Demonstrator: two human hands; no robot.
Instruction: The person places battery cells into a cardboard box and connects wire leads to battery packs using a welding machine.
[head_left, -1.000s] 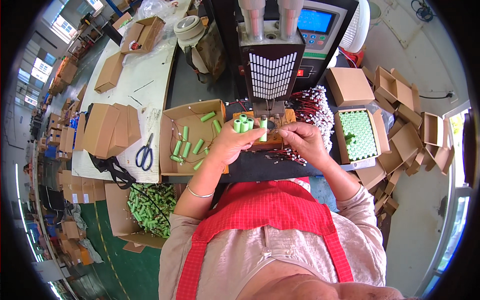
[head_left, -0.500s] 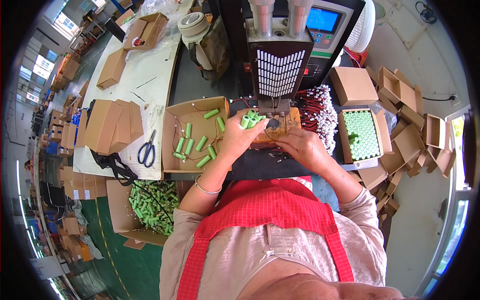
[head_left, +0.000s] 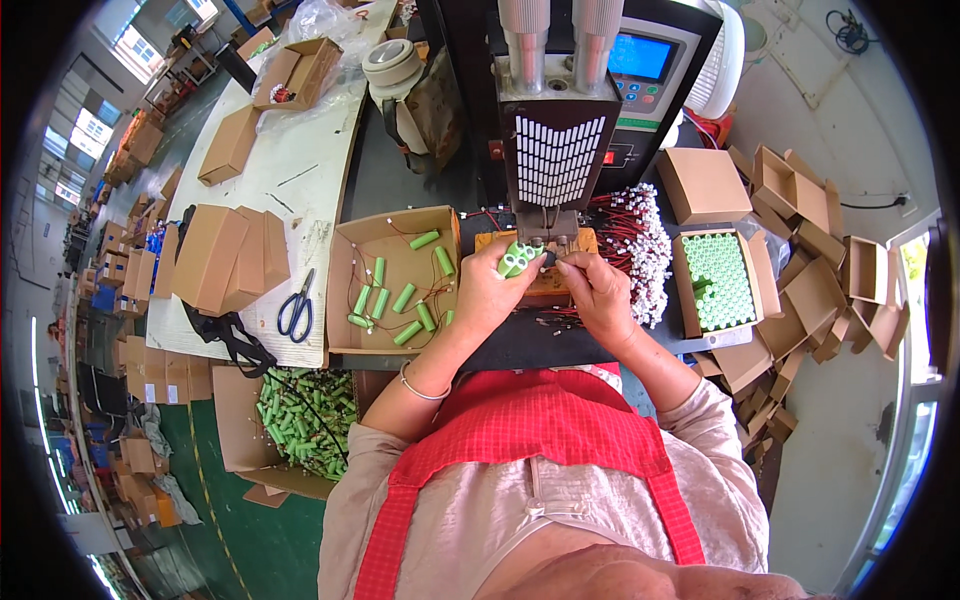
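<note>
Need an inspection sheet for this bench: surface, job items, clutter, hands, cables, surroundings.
Surface: dark bench under an upright machine with a blue screen.
Job's things: green cylindrical cells bunched in the left hand; an open box of loose wired cells; a tray of upright cells.
Clutter: scissors, flat cardboard boxes, a tape roll.
Grips: left hand closed on the cells; right hand pinching at the jig beneath the machine head, contents not visible.
Cables: pile of red wire leads.
Surroundings: floor carton of cells; empty cartons at right.
</note>
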